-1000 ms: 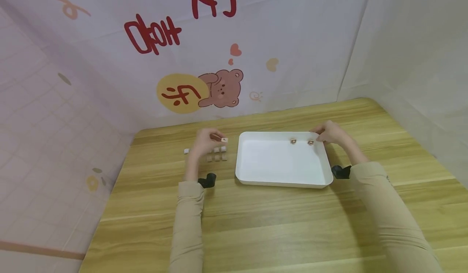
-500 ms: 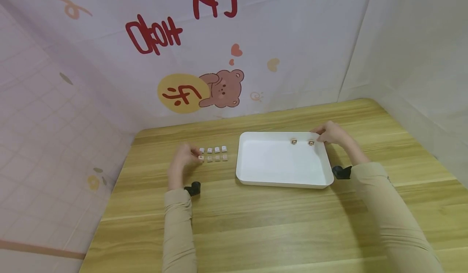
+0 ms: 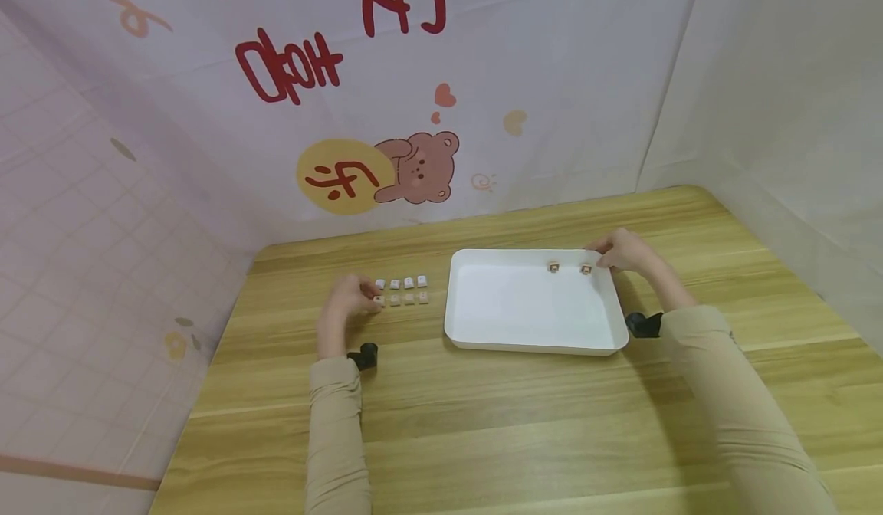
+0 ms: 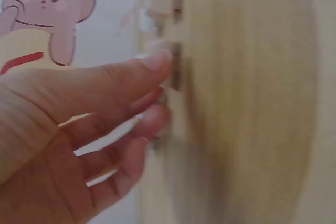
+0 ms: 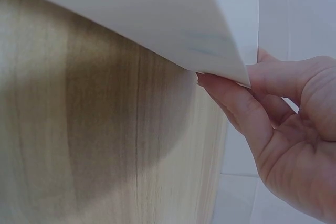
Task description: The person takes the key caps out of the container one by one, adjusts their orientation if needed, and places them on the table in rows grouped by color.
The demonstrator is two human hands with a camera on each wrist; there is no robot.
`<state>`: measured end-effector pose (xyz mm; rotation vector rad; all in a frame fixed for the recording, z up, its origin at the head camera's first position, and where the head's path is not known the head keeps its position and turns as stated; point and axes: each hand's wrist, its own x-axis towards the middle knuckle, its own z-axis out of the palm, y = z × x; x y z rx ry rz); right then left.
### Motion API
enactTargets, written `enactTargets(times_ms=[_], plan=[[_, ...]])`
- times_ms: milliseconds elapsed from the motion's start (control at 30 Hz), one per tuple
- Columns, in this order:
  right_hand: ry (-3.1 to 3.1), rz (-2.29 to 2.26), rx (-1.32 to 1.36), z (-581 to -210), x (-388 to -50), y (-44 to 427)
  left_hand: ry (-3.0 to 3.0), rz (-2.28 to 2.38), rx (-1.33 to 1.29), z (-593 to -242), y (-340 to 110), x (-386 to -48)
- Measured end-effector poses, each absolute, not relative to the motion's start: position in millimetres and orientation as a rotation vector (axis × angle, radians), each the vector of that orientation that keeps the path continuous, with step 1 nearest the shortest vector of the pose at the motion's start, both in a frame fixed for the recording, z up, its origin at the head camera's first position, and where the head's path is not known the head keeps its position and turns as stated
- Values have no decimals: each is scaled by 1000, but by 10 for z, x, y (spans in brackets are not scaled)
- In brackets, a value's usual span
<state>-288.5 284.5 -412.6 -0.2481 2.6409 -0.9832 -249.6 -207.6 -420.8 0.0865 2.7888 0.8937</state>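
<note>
At the left end of the nearer row, my left hand [image 3: 350, 296] pinches a small pale keycap [image 3: 379, 300] between thumb and fingertips, low at the table. A white row of keycaps [image 3: 408, 282] lies behind, and a duller, cream row [image 3: 410, 298] stretches to the right of the fingers. In the left wrist view, the thumb [image 4: 152, 61] meets a blurred small piece. My right hand [image 3: 621, 250] grips the far right corner of a white tray [image 3: 531, 346], thumb on one side of its wall and fingers under it in the right wrist view.
Two small brownish square pieces [image 3: 554, 267] sit inside the tray along its far wall. The wooden table [image 3: 483, 423] backs onto a white printed cloth [image 3: 552, 78]. Black wrist-camera mounts [image 3: 363, 356] hang beside both wrists.
My left hand has carried a keycap leftward from near the tray and lowered it to the nearer row's left end, where it holds nearly still. The right hand stays on the tray corner.
</note>
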Motion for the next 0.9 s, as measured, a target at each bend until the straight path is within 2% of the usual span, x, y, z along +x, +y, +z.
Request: enactTargets(times_ms=[167, 300, 467, 700, 900], plan=[[2655, -970, -250, -4121, -2892, 2835, 2784, 893, 106, -4009, -1935, -2497], [2657, -964, -236, -4118, -2902, 2835, 2787, 1006, 320, -3830, -1607, -2548], [2652, -975, -233, -4116, -2903, 2835, 2661, 1220, 591, -3712, -973, -2627], [2655, -976, -244, -4124, -2887, 2840, 2558, 1253, 748, -3886, -105, -2792], [2646, -988, -258, -4124, -2875, 2843, 2503, 1221, 757, -4047, 325, -2902]])
